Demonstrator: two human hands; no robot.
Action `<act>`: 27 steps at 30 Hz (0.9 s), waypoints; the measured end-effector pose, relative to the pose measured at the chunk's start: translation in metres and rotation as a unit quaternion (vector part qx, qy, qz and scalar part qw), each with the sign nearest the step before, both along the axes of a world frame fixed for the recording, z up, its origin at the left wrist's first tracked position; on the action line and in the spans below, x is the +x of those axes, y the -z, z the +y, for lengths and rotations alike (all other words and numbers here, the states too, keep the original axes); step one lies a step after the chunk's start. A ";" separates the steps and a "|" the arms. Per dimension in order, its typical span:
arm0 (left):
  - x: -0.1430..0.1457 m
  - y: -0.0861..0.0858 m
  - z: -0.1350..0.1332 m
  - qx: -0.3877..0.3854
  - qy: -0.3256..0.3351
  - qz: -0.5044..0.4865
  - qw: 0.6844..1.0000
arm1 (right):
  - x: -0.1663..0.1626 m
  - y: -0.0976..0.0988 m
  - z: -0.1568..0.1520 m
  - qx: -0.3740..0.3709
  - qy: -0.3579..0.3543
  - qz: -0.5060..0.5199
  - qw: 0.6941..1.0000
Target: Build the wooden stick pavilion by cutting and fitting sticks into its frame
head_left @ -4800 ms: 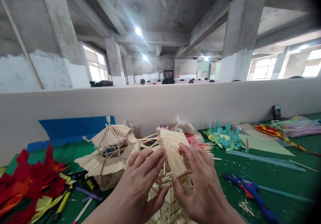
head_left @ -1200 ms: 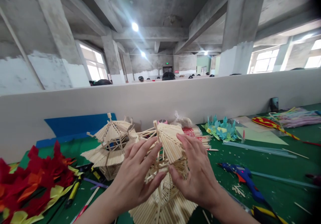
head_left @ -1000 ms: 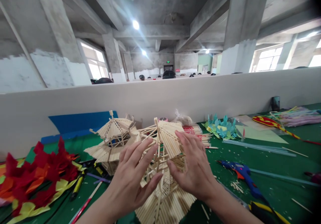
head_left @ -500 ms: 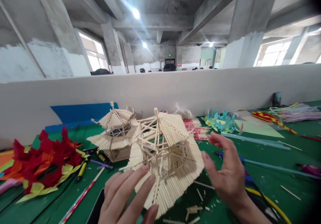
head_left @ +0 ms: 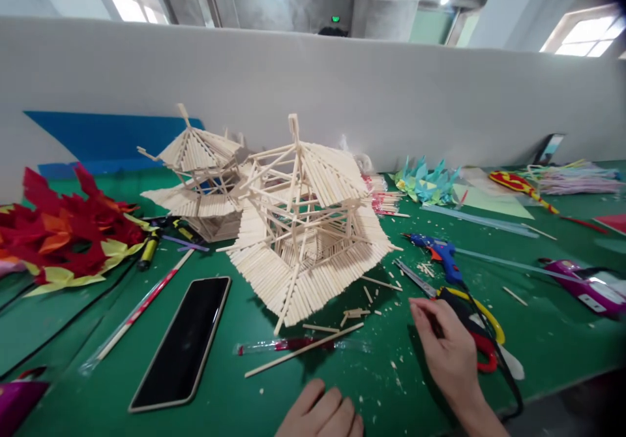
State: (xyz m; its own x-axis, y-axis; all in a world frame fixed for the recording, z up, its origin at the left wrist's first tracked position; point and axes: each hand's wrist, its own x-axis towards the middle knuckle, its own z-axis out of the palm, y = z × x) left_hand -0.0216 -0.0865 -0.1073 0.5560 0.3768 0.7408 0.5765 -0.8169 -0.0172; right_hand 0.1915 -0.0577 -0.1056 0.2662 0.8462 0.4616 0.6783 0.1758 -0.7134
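Note:
A model pavilion of thin wooden sticks (head_left: pixel 313 228) stands on the green table, part of its upper roof uncovered and its frame showing. My left hand (head_left: pixel 320 414) lies with curled fingers at the table's near edge, holding nothing visible. To the right, my right hand (head_left: pixel 447 342) is closed with thumb and fingers drawn together; nothing shows between them. Beside and partly behind it lie scissors (head_left: pixel 489 352) with red and yellow handles. A blue glue gun (head_left: pixel 440 254) rests just beyond. One loose stick (head_left: pixel 303 351) and a plastic wrapper (head_left: pixel 264 346) lie between my hands and the model.
A second stick pavilion (head_left: pixel 200 182) stands behind at left. Red paper petals (head_left: pixel 68 228), a phone (head_left: pixel 180 346) and a wrapped stick pack (head_left: pixel 147 306) lie on the left. Turquoise paper flowers (head_left: pixel 425 179) and a purple tool (head_left: pixel 587 287) are at right. A white partition (head_left: pixel 293 78) closes the back.
Both hands have come away from the pavilion: the left down to the near edge, the right beside the scissors. Their fingers have curled in. The view has tilted down.

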 end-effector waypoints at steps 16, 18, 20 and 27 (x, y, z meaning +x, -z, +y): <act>0.056 -0.007 0.021 -0.107 -0.005 0.161 0.981 | -0.016 0.024 0.004 -0.046 0.010 -0.007 0.999; 0.044 -0.009 0.026 -0.136 -0.039 0.173 0.975 | -0.016 0.025 0.005 -0.040 0.015 -0.004 0.999; 0.025 -0.012 0.032 -0.165 -0.083 0.183 0.966 | -0.018 0.025 0.004 -0.041 0.018 0.004 0.999; -0.022 -0.020 0.048 -0.202 -0.156 0.200 0.946 | -0.023 0.021 0.001 -0.058 -0.010 0.017 0.998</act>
